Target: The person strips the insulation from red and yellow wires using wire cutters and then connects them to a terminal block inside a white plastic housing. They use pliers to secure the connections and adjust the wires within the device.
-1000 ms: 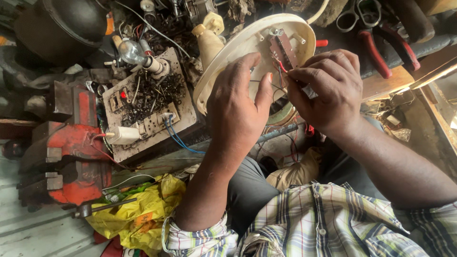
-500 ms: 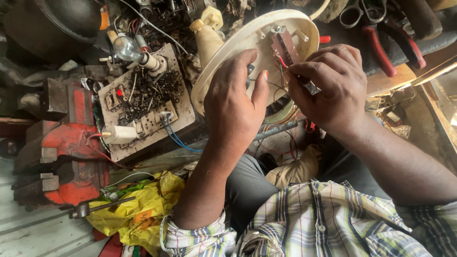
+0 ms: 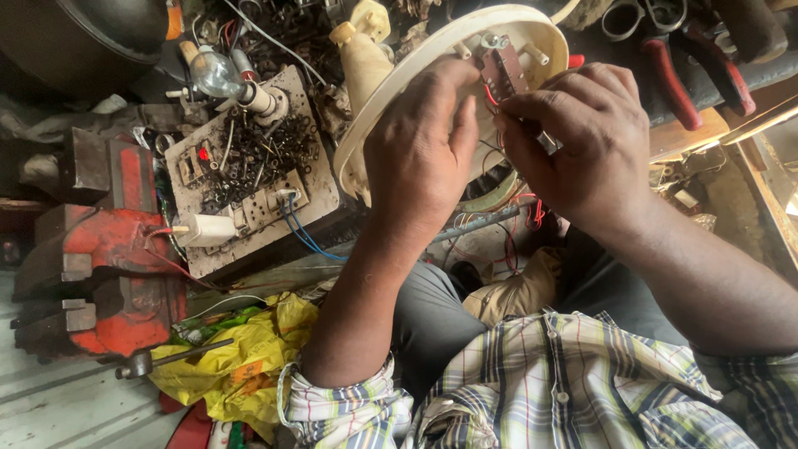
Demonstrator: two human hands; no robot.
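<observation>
Left hand (image 3: 420,158): fingers wrapped over the rim of a round cream plastic housing (image 3: 391,91), clamped on it and holding it tilted on edge above the lap. Right hand (image 3: 582,141): fingertips pinched together on a small metal-tipped part at the inner face of the housing, just beside a brown switch block (image 3: 503,66) with red wires (image 3: 490,96); what exactly is pinched is too small to tell. Below the housing: a checked shirt (image 3: 565,374) and grey trousers, with a tan cloth bundle (image 3: 519,291) between the knees. Lower left of the housing: a crumpled yellow plastic bag (image 3: 241,357). Left of the housing: a white switchboard (image 3: 249,175) heaped with dark screws, a white plug and blue wires at its lower edge, a clear bulb (image 3: 218,75) at its top. Further left: a red bench vise (image 3: 108,274). Upper right, beyond the housing: red-handled pliers (image 3: 690,75) and scissors (image 3: 632,17).
</observation>
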